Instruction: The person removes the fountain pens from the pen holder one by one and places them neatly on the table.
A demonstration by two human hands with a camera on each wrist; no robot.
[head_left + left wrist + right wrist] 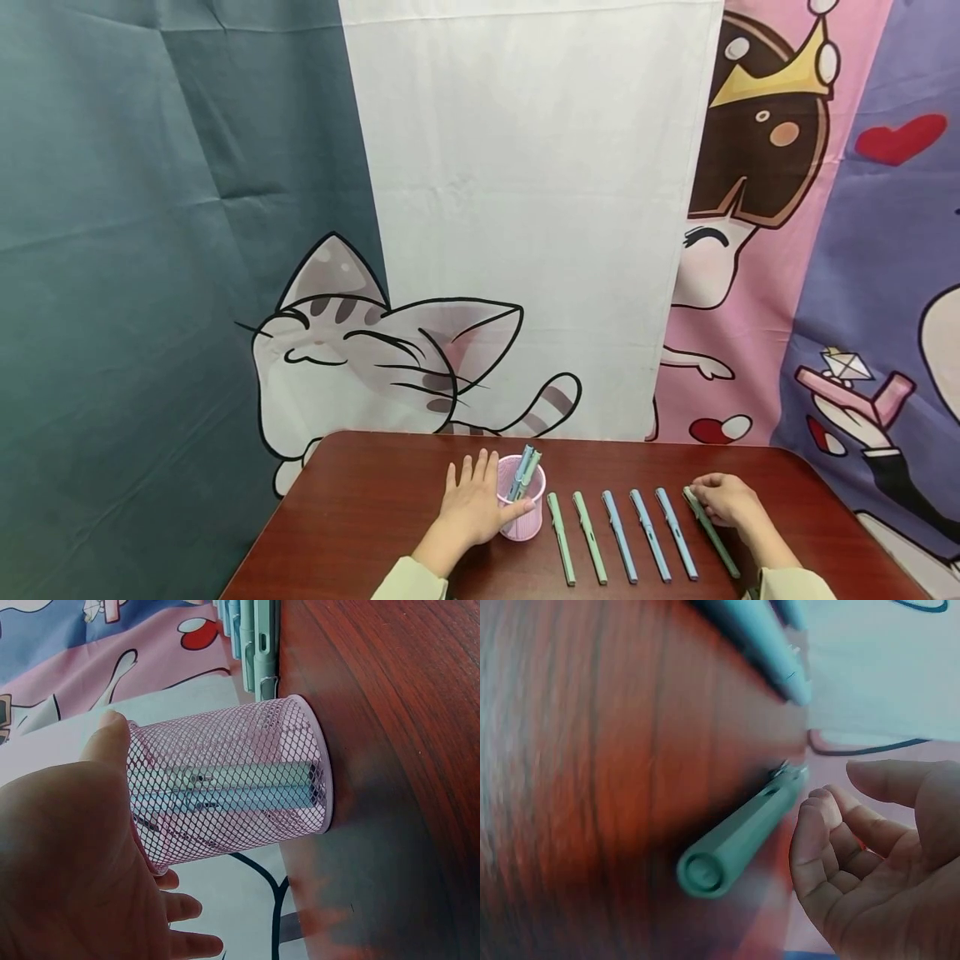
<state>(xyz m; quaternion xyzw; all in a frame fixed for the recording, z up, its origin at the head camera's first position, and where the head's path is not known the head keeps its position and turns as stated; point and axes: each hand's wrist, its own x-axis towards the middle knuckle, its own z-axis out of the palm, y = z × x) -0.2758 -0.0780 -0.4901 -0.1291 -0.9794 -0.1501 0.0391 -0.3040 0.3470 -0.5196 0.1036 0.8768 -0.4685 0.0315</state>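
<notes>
A pink mesh pen holder (525,527) stands upright on the table, with a blue pen and a green pen (255,775) inside. My left hand (471,510) is against its left side, fingers spread and straight, thumb across the front near the rim. A dark green pen (739,838) lies at the right end of a row of pens. Beside its clip end is my right hand (726,498), fingers loosely bent. In the right wrist view a gap shows between thumb and index finger, with nothing pinched there.
Between the holder and the dark green pen lie two light green pens (589,537) and three blue pens (648,533), roughly parallel. They rest on a reddish-brown wooden table (360,517). Behind its far edge hangs a printed cloth (540,208) with cartoon figures.
</notes>
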